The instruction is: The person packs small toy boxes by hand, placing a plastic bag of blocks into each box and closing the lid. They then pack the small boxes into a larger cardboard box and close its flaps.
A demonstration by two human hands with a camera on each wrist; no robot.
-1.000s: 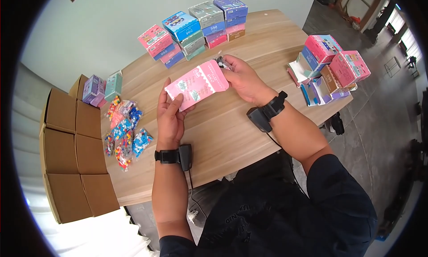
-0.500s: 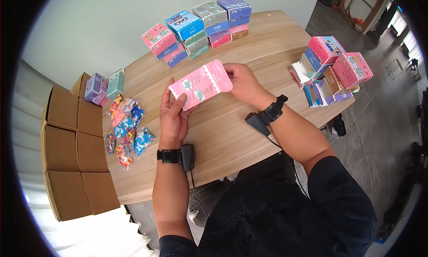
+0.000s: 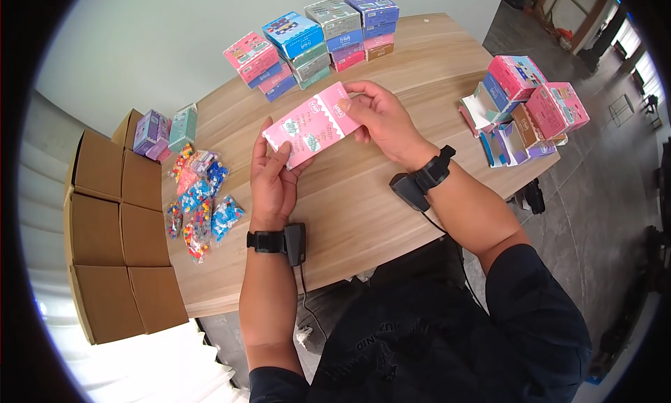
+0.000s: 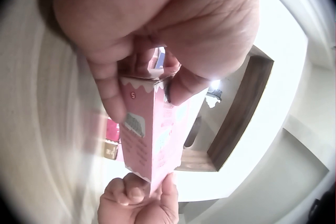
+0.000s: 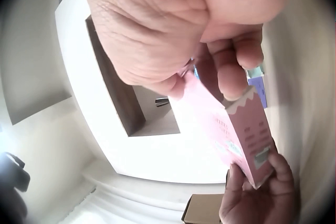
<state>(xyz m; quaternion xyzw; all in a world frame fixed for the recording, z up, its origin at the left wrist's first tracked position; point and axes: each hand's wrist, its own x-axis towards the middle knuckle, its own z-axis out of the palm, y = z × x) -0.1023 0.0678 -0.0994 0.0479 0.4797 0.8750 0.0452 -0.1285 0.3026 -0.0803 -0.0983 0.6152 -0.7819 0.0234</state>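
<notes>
A pink box [image 3: 307, 129] is held tilted above the table by both hands in the head view. The left hand [image 3: 274, 183] grips its lower left end, thumb on the printed face. At the upper right end, the right hand [image 3: 384, 120] pinches the box, thumb on the face and fingers behind. In the left wrist view the pink box [image 4: 152, 129] spans between the two hands. The right wrist view shows the right hand's fingers at the top end of the pink box [image 5: 226, 129]; what lies inside is mostly hidden.
Stacked coloured boxes [image 3: 293, 36] stand along the table's back edge. Bags of small coloured pieces [image 3: 199, 200] lie at the left, beside cardboard boxes [image 3: 98, 228]. Opened and closed boxes [image 3: 521, 106] are piled at the right edge of the table [image 3: 363, 214].
The small dark bag seen in the right hand a second ago is out of view. The box's end flap has folded, and the right thumb has moved onto the printed face.
</notes>
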